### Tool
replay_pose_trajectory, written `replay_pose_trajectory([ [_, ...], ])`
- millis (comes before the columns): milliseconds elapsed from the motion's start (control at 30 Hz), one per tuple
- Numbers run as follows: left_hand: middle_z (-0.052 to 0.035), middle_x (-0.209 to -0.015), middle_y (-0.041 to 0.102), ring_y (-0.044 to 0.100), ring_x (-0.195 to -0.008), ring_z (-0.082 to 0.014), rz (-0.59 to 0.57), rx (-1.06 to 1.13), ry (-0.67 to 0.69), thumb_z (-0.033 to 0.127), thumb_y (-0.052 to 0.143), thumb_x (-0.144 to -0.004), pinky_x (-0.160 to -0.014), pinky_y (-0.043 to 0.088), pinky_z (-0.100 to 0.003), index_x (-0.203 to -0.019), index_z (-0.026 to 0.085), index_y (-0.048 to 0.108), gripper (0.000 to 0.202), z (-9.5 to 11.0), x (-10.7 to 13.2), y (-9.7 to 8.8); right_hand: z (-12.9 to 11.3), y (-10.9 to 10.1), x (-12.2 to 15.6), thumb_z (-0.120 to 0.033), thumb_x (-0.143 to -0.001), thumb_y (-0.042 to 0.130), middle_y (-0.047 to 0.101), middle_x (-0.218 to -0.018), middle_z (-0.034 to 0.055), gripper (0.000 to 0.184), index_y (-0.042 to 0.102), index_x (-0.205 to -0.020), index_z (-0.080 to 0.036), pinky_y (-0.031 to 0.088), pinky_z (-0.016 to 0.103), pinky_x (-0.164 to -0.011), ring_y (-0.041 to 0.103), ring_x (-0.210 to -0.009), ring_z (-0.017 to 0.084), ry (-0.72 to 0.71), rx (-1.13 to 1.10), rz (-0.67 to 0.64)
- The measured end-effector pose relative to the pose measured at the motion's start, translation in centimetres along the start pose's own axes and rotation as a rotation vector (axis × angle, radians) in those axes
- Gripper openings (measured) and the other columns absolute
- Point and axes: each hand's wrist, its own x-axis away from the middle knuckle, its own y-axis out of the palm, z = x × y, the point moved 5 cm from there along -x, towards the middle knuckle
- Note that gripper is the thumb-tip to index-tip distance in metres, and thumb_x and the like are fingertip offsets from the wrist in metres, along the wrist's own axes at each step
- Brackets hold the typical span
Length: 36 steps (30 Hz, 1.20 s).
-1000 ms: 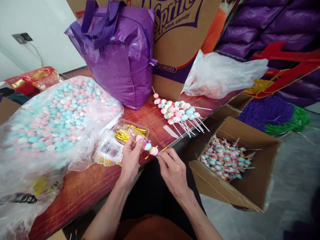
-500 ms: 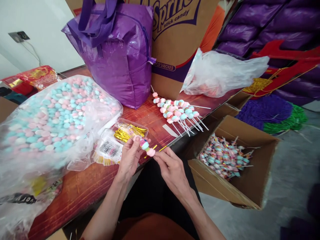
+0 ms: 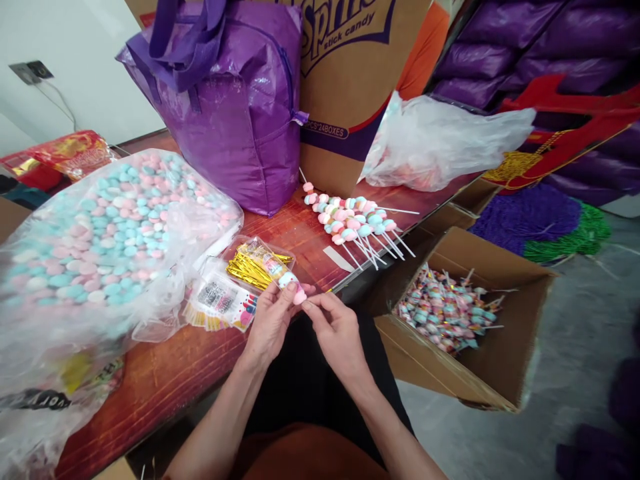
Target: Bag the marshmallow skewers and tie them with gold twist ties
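Observation:
My left hand (image 3: 271, 320) pinches a candy skewer in a clear wrapper (image 3: 285, 278), pink and blue pieces showing at its near end. My right hand (image 3: 336, 327) pinches the bottom of that skewer, thumb and forefinger closed at the stick end. Both hands hover just off the front edge of the red-brown table (image 3: 175, 373). Behind the hands lie a clear tray of gold twist ties (image 3: 255, 267) and a stack of printed wrappers (image 3: 220, 300). Several bare candy skewers (image 3: 353, 223) lie farther back on the table.
A big clear bag of pink and blue candies (image 3: 110, 233) fills the table's left. A purple tote (image 3: 235, 100), a "stick candy" carton (image 3: 350, 73) and a plastic bag (image 3: 440, 143) stand behind. An open cardboard box of wrapped skewers (image 3: 450, 313) sits on the floor at right.
The skewer has gone further up into its clear wrapper. My right hand has moved left and up to meet the left hand at the skewer's bottom.

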Motion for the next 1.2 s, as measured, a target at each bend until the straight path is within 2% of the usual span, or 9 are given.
replay_pose_trajectory([
  [133, -0.0074, -0.093, 0.076, 0.072, -0.096, -0.0220, 0.001, -0.018, 0.005, 0.034, 0.080, -0.078, -0.092, 0.053, -0.036, -0.094, 0.016, 0.069, 0.026, -0.1, 0.2, 0.2, 0.2, 0.3, -0.1, -0.029, -0.086, 0.061, 0.062, -0.077, 0.0026, 0.020, 0.069, -0.071, -0.018, 0.047, 0.028, -0.068, 0.058, -0.072, 0.016, -0.005, -0.012, 0.097],
  [300, -0.0113, -0.098, 0.077, 0.072, -0.098, -0.0238, -0.022, -0.051, -0.054, 0.039, 0.080, -0.077, -0.091, 0.054, -0.037, -0.093, 0.014, 0.070, 0.032, 1.0, 0.4, -0.1, 0.7, -0.2, -0.4, -0.032, -0.086, 0.063, 0.059, -0.069, 0.0001, 0.022, 0.067, -0.069, -0.019, 0.045, 0.027, -0.062, 0.054, -0.065, 0.015, 0.023, -0.029, 0.015],
  [467, -0.0083, -0.097, 0.076, 0.072, -0.102, -0.0261, 0.066, -0.002, 0.091, 0.039, 0.081, -0.075, -0.085, 0.056, -0.036, -0.094, 0.017, 0.065, 0.033, 3.0, -0.2, -0.8, 0.7, -0.8, 0.1, -0.031, -0.088, 0.062, 0.054, -0.065, -0.0016, 0.025, 0.066, -0.067, -0.019, 0.042, 0.026, -0.058, 0.050, -0.060, 0.013, -0.024, 0.074, -0.023],
  [667, -0.0070, -0.094, 0.075, 0.073, -0.095, -0.0238, 0.070, 0.004, 0.076, 0.038, 0.080, -0.077, -0.087, 0.055, -0.037, -0.094, 0.016, 0.064, 0.032, 0.8, -0.2, -0.3, 0.1, 0.2, 0.2, -0.027, -0.092, 0.059, 0.056, -0.072, -0.0002, 0.022, 0.067, -0.073, -0.020, 0.044, 0.026, -0.061, 0.053, -0.063, 0.013, -0.136, 0.186, 0.111],
  [767, -0.0066, -0.092, 0.076, 0.073, -0.093, -0.0223, 0.060, 0.002, 0.068, 0.037, 0.079, -0.078, -0.090, 0.055, -0.037, -0.093, 0.016, 0.065, 0.030, 0.5, -0.1, -0.1, 0.1, 0.5, 0.2, -0.028, -0.094, 0.056, 0.057, -0.074, 0.0010, 0.024, 0.067, -0.075, -0.019, 0.045, 0.027, -0.065, 0.055, -0.066, 0.014, -0.148, 0.227, 0.141],
  [867, -0.0063, -0.091, 0.076, 0.074, -0.089, -0.0225, 0.089, 0.024, 0.064, 0.037, 0.081, -0.076, -0.089, 0.055, -0.038, -0.092, 0.017, 0.065, 0.031, 1.4, -0.4, -0.6, 0.4, 0.3, 0.7, -0.030, -0.096, 0.053, 0.056, -0.070, 0.0002, 0.028, 0.064, -0.072, -0.019, 0.043, 0.026, -0.064, 0.052, -0.064, 0.014, -0.115, 0.273, 0.025],
  [1033, -0.0052, -0.085, 0.075, 0.074, -0.086, -0.0217, 0.127, 0.065, 0.082, 0.040, 0.081, -0.076, -0.085, 0.055, -0.034, -0.090, 0.016, 0.066, 0.032, 2.5, -1.0, -1.5, 1.7, -0.5, 2.3, -0.038, -0.096, 0.051, 0.044, -0.056, -0.0051, 0.032, 0.062, -0.073, -0.019, 0.033, 0.023, -0.049, 0.042, -0.051, 0.011, 0.086, 0.088, -0.291],
  [1100, -0.0046, -0.084, 0.074, 0.074, -0.081, -0.0194, 0.149, 0.077, 0.066, 0.042, 0.081, -0.075, -0.080, 0.055, -0.031, -0.089, 0.015, 0.066, 0.034, 2.2, -1.0, -1.6, 1.8, -0.6, 2.9, -0.041, -0.095, 0.051, 0.042, -0.054, -0.0056, 0.032, 0.062, -0.075, -0.018, 0.032, 0.023, -0.047, 0.041, -0.049, 0.010, 0.134, 0.008, -0.339],
  [1200, -0.0042, -0.085, 0.073, 0.072, -0.076, -0.0157, 0.168, 0.079, 0.096, 0.043, 0.081, -0.075, -0.075, 0.053, -0.027, -0.089, 0.015, 0.066, 0.034, 1.4, -0.7, -1.4, 1.9, -0.1, 3.2, -0.043, -0.093, 0.053, 0.041, -0.050, -0.0066, 0.031, 0.063, -0.077, -0.018, 0.031, 0.022, -0.044, 0.038, -0.045, 0.010, 0.192, -0.091, -0.306],
])
